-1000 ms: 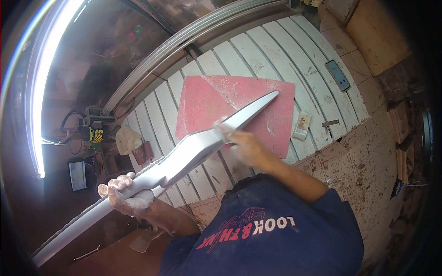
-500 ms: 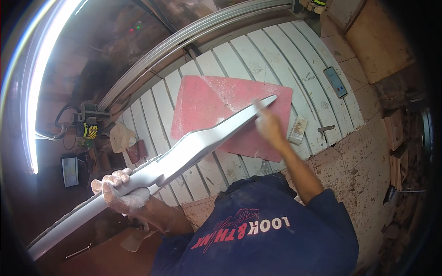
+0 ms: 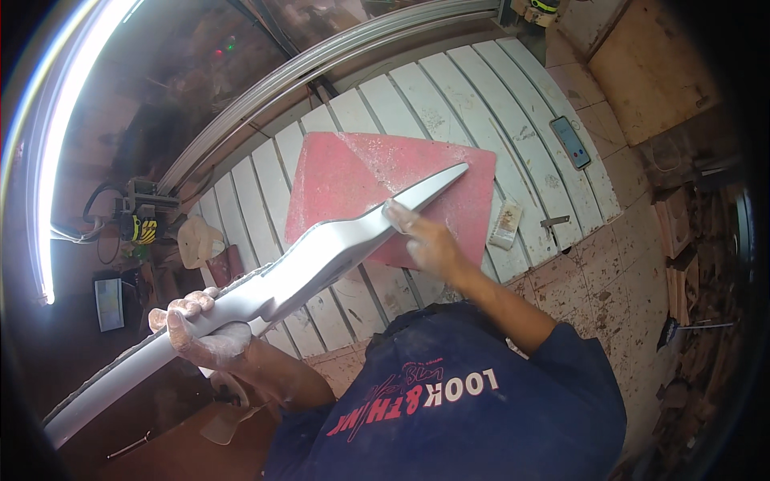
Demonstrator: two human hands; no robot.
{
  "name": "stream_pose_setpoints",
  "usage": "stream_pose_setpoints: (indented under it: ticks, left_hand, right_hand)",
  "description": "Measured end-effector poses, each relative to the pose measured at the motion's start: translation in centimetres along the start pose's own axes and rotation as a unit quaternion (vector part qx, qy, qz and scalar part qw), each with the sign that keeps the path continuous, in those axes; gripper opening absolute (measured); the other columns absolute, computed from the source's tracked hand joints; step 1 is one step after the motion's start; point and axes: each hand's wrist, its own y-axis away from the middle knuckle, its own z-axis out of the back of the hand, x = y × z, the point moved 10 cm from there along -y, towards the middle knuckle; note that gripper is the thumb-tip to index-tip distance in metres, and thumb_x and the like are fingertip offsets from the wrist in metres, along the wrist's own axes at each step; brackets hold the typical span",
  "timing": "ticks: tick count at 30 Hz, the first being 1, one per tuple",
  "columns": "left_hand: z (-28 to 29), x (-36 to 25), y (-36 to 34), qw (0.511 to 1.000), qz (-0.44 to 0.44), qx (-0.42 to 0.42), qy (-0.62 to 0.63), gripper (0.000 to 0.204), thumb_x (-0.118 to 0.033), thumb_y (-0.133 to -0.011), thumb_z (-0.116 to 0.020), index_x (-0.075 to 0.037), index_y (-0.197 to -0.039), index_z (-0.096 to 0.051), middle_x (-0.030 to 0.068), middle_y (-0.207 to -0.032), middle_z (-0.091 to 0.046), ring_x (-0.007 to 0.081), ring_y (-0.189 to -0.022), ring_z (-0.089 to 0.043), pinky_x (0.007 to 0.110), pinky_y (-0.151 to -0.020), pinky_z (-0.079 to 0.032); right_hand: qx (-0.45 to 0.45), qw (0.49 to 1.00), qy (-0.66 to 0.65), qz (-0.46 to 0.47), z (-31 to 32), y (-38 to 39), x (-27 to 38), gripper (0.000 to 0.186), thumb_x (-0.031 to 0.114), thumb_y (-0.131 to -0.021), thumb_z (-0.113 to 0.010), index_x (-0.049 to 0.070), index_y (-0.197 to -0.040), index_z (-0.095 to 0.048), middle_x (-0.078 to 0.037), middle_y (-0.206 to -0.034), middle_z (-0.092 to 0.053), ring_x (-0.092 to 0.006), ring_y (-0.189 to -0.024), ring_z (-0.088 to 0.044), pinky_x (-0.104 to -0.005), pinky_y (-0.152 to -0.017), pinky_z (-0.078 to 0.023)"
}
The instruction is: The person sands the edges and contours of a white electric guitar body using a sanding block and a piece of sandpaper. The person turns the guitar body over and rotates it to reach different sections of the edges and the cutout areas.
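Observation:
A long, pale grey-white curved piece (image 3: 321, 242), perhaps a furniture leg, runs slantwise from the lower left to a tapered tip at the upper right. My left hand (image 3: 204, 329), coated in whitish dust, is wrapped round its thicker part, left of a small notch. My right hand (image 3: 425, 240) is slightly blurred and presses its fingertips on the piece's near edge, partway along the tapered end. Its fingers are drawn together; whether something thin lies under them is hidden. Beneath the tapered end is a dusty pink sheet (image 3: 337, 172).
A white slatted table (image 3: 417, 88) bears a phone-like device (image 3: 569, 143), a white bristled block (image 3: 505, 224), a small metal strip (image 3: 555, 221) and a beige cap (image 3: 199, 242). A metal rail (image 3: 321, 64) runs along its far side. A bright tube light (image 3: 60, 160) stands at left.
My right hand has slid down-left along the piece, away from its tip. My left hand keeps its grip. The whole view has shifted slightly.

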Motion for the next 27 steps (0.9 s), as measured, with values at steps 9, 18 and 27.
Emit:
stream_pose_setpoints:
  ticks: [9, 18, 27]
  left_hand:
    - [-2.8, -0.5, 0.2, 0.999, -0.040, -0.019, -0.032, 0.027, -0.007, -0.084, -0.071, -0.009, -0.098, -0.048, 0.0060, -0.073, -0.053, 0.0173, -0.071, -0.060, 0.036, -0.068, -0.057]
    - [-0.8, 2.6, 1.6, 0.998, -0.014, 0.029, -0.056, 0.029, 0.007, -0.087, -0.069, -0.002, -0.106, -0.049, 0.0156, -0.084, -0.066, 0.0234, -0.075, -0.070, 0.037, -0.073, -0.062]
    - [-1.9, 1.7, 2.4, 0.997, -0.013, 0.054, -0.061, 0.022, 0.008, -0.084, -0.074, 0.003, -0.096, -0.056, 0.0180, -0.081, -0.069, 0.0221, -0.069, -0.071, 0.033, -0.068, -0.062]
  right_hand:
    - [-0.067, 0.905, 0.089, -0.411, 12.5, 1.0, -25.8, 0.048, 0.018, -0.099, -0.044, 0.018, -0.145, -0.059, -0.017, -0.100, -0.073, -0.0245, -0.070, -0.073, -0.0356, -0.060, -0.059]
    - [-0.170, 0.946, -0.096, -0.259, 10.6, 2.7, -15.4, 0.063, 0.002, -0.086, -0.052, 0.002, -0.149, -0.050, -0.006, -0.081, -0.066, -0.0087, -0.052, -0.054, -0.0246, -0.044, -0.043]
    - [0.088, 0.989, -0.031, -0.117, -3.0, 1.0, 0.5, 0.096, 0.008, -0.082, -0.063, 0.014, -0.165, -0.016, -0.026, -0.126, -0.067, -0.0280, -0.106, -0.070, -0.0359, -0.095, -0.054]
